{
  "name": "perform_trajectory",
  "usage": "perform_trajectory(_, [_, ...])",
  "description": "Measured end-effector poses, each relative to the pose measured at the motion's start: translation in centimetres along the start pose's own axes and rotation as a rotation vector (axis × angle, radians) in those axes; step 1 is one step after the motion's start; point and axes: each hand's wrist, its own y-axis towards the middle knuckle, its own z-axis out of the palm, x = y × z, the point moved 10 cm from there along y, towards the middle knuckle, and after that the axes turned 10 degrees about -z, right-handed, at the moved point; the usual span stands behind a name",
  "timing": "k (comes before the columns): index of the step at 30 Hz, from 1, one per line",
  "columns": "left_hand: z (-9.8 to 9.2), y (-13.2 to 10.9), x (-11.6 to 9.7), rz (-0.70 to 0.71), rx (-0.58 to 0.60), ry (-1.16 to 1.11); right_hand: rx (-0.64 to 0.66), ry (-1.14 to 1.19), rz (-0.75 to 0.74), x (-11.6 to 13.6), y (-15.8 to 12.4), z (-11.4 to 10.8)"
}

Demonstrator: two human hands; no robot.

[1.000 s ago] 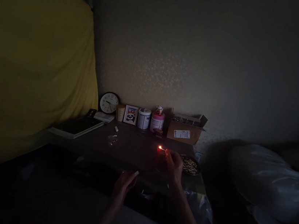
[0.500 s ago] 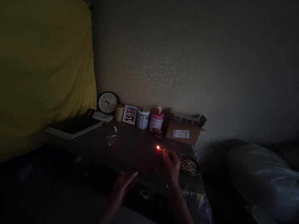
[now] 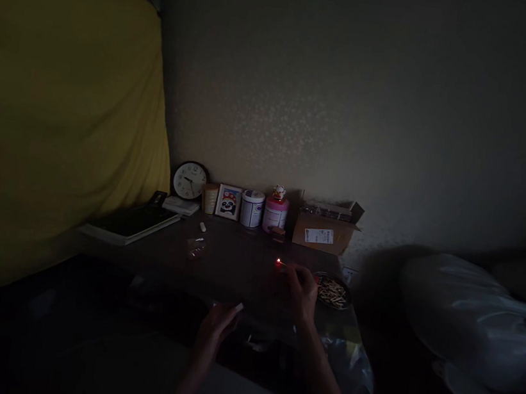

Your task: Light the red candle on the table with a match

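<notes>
A thin match [image 3: 284,264] with a small red glow at its left tip is pinched in my right hand [image 3: 302,289], above the dark table [image 3: 240,258]. Lower and to the left, my left hand [image 3: 219,322] is closed on a small pale box [image 3: 239,308], most of it hidden by the fingers. Just right of my right hand lies a round dish [image 3: 349,299] with many small sticks in it. A clear plastic piece [image 3: 197,248] and a small white object [image 3: 203,226] rest on the table at the left.
Along the wall stand a clock [image 3: 190,180], a cup [image 3: 209,199], a framed panda picture [image 3: 228,202], a white tin [image 3: 251,210], a pink jar [image 3: 274,216] and a cardboard box [image 3: 323,233]. Books [image 3: 131,225] lie left. A pale plastic bag [image 3: 469,321] sits right.
The flame at the match tip has shrunk to a small red glow, and the light around it is dimmer. Both hands have hardly moved.
</notes>
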Motion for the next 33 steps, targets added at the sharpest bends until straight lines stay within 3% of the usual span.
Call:
perform_trajectory(25, [-0.27, 0.41, 0.44, 0.008, 0.013, 0.035, -0.034, -0.044, 0.006, 0.18, 0.06, -0.38])
perform_trajectory(33, [0.06, -0.45, 0.24, -0.023, 0.019, 0.014, -0.041, -0.068, 0.02, 0.54, 0.08, -0.56])
